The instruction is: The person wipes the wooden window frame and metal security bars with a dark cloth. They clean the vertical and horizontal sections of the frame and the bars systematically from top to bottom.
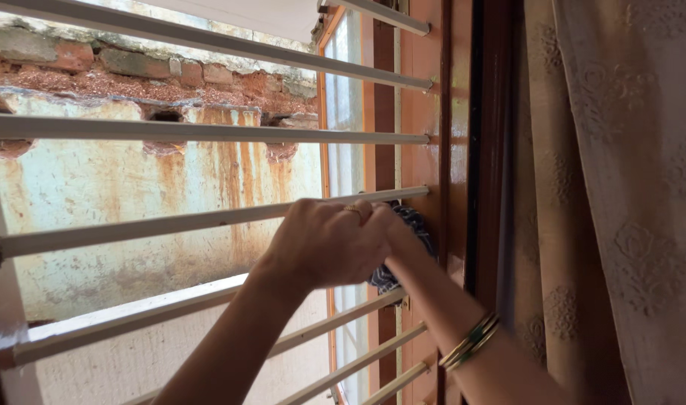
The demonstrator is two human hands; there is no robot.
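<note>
a dark blue checked cloth is pressed against the brown window frame, at about 3 o'clock from the middle of the view, between two white window bars. the left hand is curled shut over the cloth at its 9 o'clock side. the right hand is mostly hidden behind the left; its fingers cannot be told. bangles are worn at 5 o'clock. a cream curtain hangs at 3 o'clock.

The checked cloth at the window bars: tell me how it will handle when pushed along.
The checked cloth looks bunched between both hands, so it is probably floppy and light. Pressed against the wooden frame, it likely slides and reshapes rather than rolling.
</note>
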